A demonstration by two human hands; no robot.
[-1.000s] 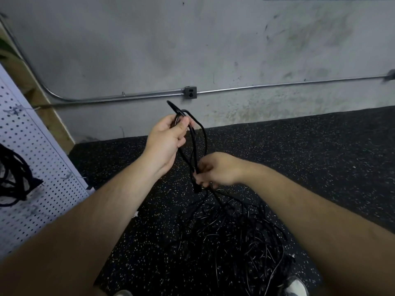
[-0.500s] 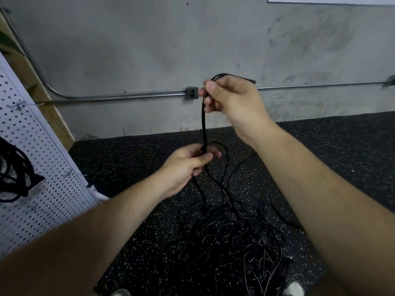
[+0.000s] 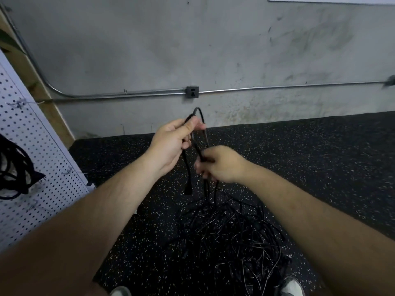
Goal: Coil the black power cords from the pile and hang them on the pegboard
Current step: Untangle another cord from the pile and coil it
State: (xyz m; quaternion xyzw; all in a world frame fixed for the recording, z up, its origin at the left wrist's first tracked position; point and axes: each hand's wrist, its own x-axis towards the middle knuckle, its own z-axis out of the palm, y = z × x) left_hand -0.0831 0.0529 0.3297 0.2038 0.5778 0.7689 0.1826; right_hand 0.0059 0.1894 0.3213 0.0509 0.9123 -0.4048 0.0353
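A tangled pile of black power cords [image 3: 230,236] lies on the speckled floor between my feet. One black cord [image 3: 188,169] rises out of it. My left hand [image 3: 173,144] grips a loop of this cord, whose bend sticks up above my fingers; a plug end dangles below. My right hand [image 3: 220,164], lower and to the right, pinches the same cord where it runs down to the pile. The white pegboard [image 3: 38,167] leans at the left, with a coiled black cord [image 3: 12,167] hanging on it.
A grey concrete wall [image 3: 213,50] stands ahead with a metal conduit [image 3: 128,95] and an outlet box [image 3: 192,92]. A wooden frame [image 3: 42,92] borders the pegboard. The tips of my shoes [image 3: 292,287] show at the bottom edge.
My right hand has dropped from high near the outlet down to just above the pile. My left hand has risen and now holds a loop of the cord.
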